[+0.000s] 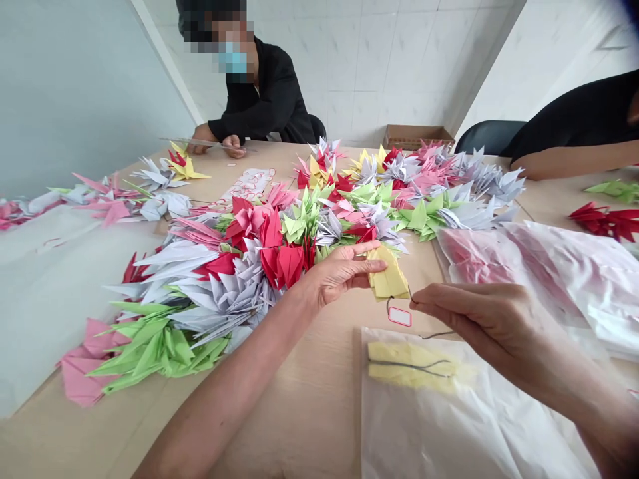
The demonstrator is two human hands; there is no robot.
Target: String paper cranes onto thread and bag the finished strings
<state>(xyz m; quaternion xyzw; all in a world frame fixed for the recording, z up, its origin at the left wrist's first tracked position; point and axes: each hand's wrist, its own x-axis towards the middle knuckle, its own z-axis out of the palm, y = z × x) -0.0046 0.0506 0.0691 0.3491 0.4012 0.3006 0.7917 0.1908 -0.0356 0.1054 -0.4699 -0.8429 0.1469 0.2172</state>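
Observation:
Between the thumb and fingers of my left hand [344, 271] is a folded yellow paper piece [390, 274], held above the table. My right hand [479, 326] pinches a thin dark cord [411, 293] beside the paper's right edge. A small white label with a red border [400, 317] hangs just below the paper, near a loop of the cord. Under my right hand lies a translucent plastic bag [424, 426]. Yellow folded paper [414, 366] shows in its upper part, with dark cord strands along it.
A big heap of folded paper cranes [279, 246] in red, pink, green, yellow and pale lilac covers the table's middle. More plastic bags [529, 259] lie at right. A masked person [264, 93] sits opposite; another person's arm [574, 159] rests at right. A cardboard box [418, 136] stands behind.

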